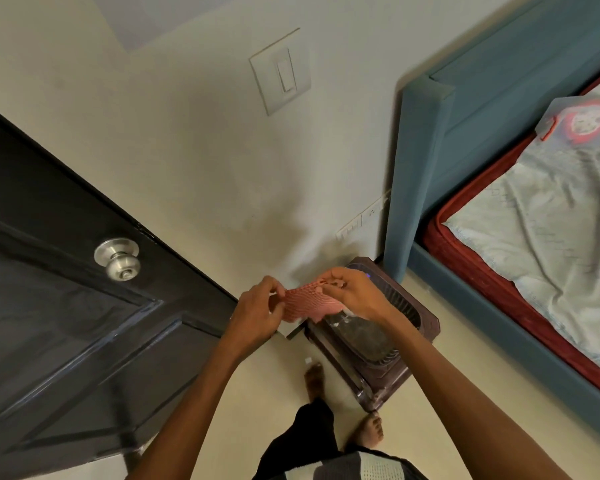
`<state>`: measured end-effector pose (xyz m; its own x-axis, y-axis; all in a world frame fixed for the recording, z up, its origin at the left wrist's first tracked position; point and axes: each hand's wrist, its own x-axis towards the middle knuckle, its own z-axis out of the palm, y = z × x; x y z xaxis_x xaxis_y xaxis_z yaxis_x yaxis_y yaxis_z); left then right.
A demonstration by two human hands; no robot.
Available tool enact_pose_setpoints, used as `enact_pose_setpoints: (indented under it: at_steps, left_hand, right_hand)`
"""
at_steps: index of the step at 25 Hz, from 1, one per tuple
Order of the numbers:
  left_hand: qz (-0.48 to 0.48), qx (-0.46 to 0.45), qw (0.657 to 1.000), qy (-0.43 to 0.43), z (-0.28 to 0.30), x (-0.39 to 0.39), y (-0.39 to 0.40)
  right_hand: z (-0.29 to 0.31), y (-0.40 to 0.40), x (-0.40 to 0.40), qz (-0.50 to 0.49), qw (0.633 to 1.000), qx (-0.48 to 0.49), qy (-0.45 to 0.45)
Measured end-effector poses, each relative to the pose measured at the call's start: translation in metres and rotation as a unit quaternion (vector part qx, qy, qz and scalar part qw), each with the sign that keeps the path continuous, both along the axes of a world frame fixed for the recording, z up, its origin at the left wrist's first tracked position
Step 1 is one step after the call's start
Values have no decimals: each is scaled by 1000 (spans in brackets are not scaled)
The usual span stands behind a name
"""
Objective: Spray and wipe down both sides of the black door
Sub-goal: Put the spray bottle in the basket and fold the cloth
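- Left hand and right hand: each pinches an edge of the pink waffle-textured cloth, stretched between them (mid-air).
- Black panelled door with round steel knob: left of the hands, untouched.
- Blue upholstered bed frame: at right.

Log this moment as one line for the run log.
both hands: left hand, right hand pinch pink cloth | black door: untouched | spray bottle: unseen

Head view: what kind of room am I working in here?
Most likely a bedroom in a home: a bed with a blue padded frame stands on the right, the black door with its round metal knob on the left.
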<state>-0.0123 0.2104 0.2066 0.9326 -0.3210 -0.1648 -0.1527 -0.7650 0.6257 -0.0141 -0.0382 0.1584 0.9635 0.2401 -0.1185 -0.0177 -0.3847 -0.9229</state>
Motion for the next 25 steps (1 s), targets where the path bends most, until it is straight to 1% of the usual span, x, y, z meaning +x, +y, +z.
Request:
enact_pose_setpoints:
  at_steps: [2, 3, 5, 6, 7, 9, 11, 12, 15, 17, 19, 21, 23, 25]
  left_hand:
    - [20, -70, 997, 34, 4, 0, -18]
    - [28, -98, 994, 40, 6, 1, -27]
    - [52, -132, 989, 35, 7, 8, -41]
    - [59, -141, 988, 29, 7, 11, -45]
    - [54, -147, 987, 26, 8, 13, -49]
    - [32, -151, 988, 19, 11, 15, -55]
    - [23, -165, 986, 17, 13, 15, -56]
    - [24, -174, 984, 19, 14, 13, -55]
    - [48, -183, 982, 23, 18, 10, -43]
    - [89, -202, 975, 21, 12, 5, -28]
    - [147, -220, 964, 20, 0, -1, -12]
    - [207, -237, 948, 48, -23, -11, 5]
    - [252, -261, 928, 89, -47, -25, 14]
    - [300, -285, 901, 131, -68, -37, 19]
  right_hand:
    - [7, 11, -2, -7, 999, 37, -6]
    - [9, 13, -3, -24, 997, 75, -5]
    - [14, 9, -5, -64, 987, 146, 9]
    - [17, 2, -5, -72, 985, 157, 20]
    - [19, -5, -6, -63, 987, 143, 29]
    - [10, -25, -6, -8, 996, 56, 65]
    - [-8, -40, -12, 72, 991, -36, 111]
    - [-21, -43, -17, 95, 985, -67, 126]
    - [-54, -35, -34, 109, 979, -117, 124]
    - [-62, -30, -40, 59, 984, -103, 135]
    - [-63, -34, -42, -46, 986, -18, 161]
    - [-61, -44, -40, -128, 978, 45, 160]
    - [-55, -52, -38, -169, 973, 67, 140]
    - [-53, -53, -36, -168, 974, 83, 127]
